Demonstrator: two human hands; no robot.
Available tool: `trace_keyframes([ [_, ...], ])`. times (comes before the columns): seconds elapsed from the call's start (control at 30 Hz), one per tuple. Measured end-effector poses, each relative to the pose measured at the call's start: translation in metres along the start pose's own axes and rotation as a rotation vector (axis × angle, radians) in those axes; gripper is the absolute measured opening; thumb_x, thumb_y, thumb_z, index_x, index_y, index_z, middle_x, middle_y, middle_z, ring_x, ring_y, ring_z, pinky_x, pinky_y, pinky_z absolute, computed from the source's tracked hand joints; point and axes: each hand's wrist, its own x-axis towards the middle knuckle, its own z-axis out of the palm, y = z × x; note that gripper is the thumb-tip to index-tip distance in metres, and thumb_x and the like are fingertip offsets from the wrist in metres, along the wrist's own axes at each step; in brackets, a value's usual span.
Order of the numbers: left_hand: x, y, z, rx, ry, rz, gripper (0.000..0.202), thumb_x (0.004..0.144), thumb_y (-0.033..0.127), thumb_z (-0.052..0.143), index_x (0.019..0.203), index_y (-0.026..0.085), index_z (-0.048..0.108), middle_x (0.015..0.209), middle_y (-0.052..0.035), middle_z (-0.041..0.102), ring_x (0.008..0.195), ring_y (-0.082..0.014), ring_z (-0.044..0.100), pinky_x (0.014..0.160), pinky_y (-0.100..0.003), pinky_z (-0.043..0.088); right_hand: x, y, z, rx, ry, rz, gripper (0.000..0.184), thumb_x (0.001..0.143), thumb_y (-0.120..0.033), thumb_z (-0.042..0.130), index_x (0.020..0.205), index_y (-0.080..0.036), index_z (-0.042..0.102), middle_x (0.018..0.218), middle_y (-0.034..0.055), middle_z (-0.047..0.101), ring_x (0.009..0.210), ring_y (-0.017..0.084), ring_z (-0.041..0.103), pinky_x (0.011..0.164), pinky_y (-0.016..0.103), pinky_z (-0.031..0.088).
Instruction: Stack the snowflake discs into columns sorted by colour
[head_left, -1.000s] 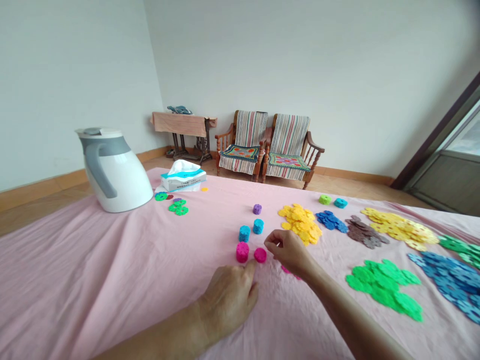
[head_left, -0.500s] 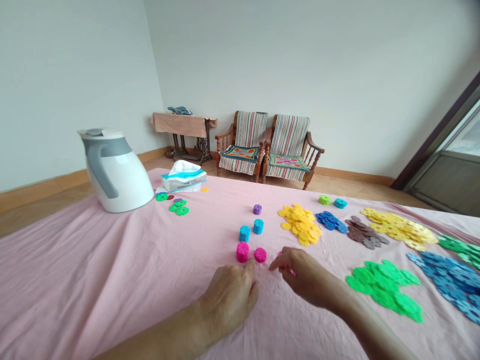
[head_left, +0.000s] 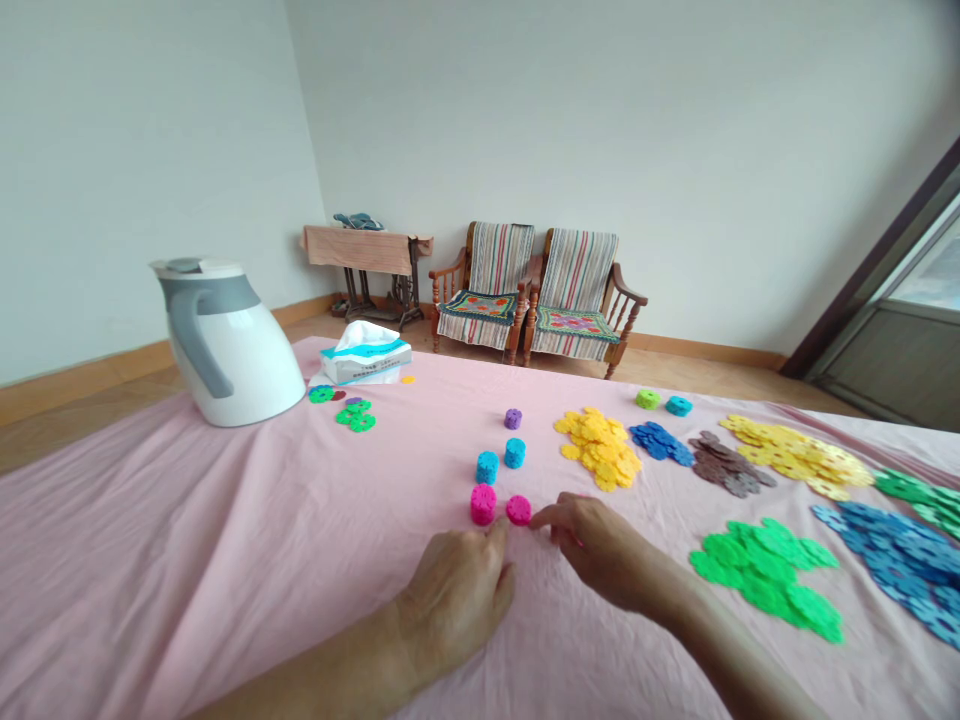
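Observation:
My left hand (head_left: 461, 590) rests on the pink cloth (head_left: 247, 560), palm down. Its index finger stretches toward the gap between a taller pink stack of snowflake discs (head_left: 483, 504) and a shorter pink stack (head_left: 518, 510); its thumb stands apart, the other fingers tucked out of sight. From the right, my right hand (head_left: 600, 545) reaches in, index finger extended to the shorter stack's right edge, seemingly touching it. Its remaining fingers bend under the palm, with a trace of pink beneath them. Behind stand two light-blue stacks (head_left: 487, 467) and a purple stack (head_left: 513, 419).
Loose discs lie in piles: orange-yellow (head_left: 600, 445), dark blue (head_left: 661, 443), brown (head_left: 727, 463), bright green (head_left: 765, 570) and blue (head_left: 900, 560). A white kettle (head_left: 244, 360) and a tissue box (head_left: 366, 358) stand at left. Two chairs (head_left: 574, 290) are beyond the table.
My right hand has shifted slightly left, bringing its index fingertip up to the shorter pink stack. Pink seen around its fingers earlier is mostly covered. My left hand stays nearly still.

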Motion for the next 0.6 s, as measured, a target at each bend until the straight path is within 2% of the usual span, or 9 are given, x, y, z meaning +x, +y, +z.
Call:
trace_keyframes([
  [0.23, 0.0, -0.002, 0.003, 0.005, 0.013, 0.015, 0.035, 0.085, 0.022, 0.039, 0.118, 0.015, 0.046, 0.082, -0.0082, 0.067, 0.073, -0.0236, 0.064, 0.065, -0.032, 0.048, -0.003, -0.002, 0.001, 0.012, 0.029, 0.001, 0.04, 0.077, -0.008, 0.04, 0.101, -0.023, 0.068, 0.089, 0.0092, 0.066, 0.084, 0.019, 0.061, 0.077, 0.031, 0.043],
  [0.33, 0.0, -0.003, 0.003, 0.022, 0.025, 0.022, 0.037, 0.084, 0.021, 0.039, 0.121, 0.015, 0.042, 0.081, -0.0069, 0.066, 0.071, -0.0228, 0.064, 0.063, -0.031, 0.048, -0.001, -0.004, -0.004, 0.059, 0.052, 0.012, 0.039, 0.074, -0.006, 0.039, 0.093, -0.022, 0.07, 0.086, 0.0071, 0.067, 0.079, 0.017, 0.061, 0.074, 0.03, 0.044],
  [0.43, 0.0, -0.003, 0.003, 0.034, 0.029, 0.045, 0.033, 0.084, 0.019, 0.04, 0.117, 0.016, 0.045, 0.078, -0.0051, 0.066, 0.067, -0.021, 0.063, 0.06, -0.029, 0.048, 0.007, -0.001, -0.006, 0.144, 0.178, 0.04, 0.031, 0.074, -0.009, 0.041, 0.086, -0.019, 0.068, 0.078, 0.0044, 0.067, 0.071, 0.015, 0.06, 0.067, 0.027, 0.044],
  [0.53, 0.0, -0.002, 0.004, 0.04, 0.029, 0.08, 0.024, 0.086, 0.018, 0.038, 0.106, 0.018, 0.05, 0.076, -0.0039, 0.066, 0.066, -0.0207, 0.063, 0.06, -0.029, 0.048, 0.018, 0.004, 0.001, 0.229, 0.333, 0.04, 0.029, 0.077, -0.012, 0.04, 0.097, -0.018, 0.06, 0.082, 0.0038, 0.066, 0.073, 0.015, 0.059, 0.067, 0.028, 0.044],
  [0.6, 0.0, -0.002, 0.005, 0.051, 0.034, 0.098, 0.022, 0.087, 0.019, 0.036, 0.102, 0.02, 0.052, 0.075, -0.0038, 0.067, 0.066, -0.0212, 0.064, 0.061, -0.03, 0.048, 0.023, 0.006, 0.008, 0.271, 0.373, -0.018, 0.035, 0.076, -0.009, 0.037, 0.105, -0.019, 0.054, 0.091, 0.0045, 0.066, 0.083, 0.015, 0.059, 0.073, 0.03, 0.044],
])
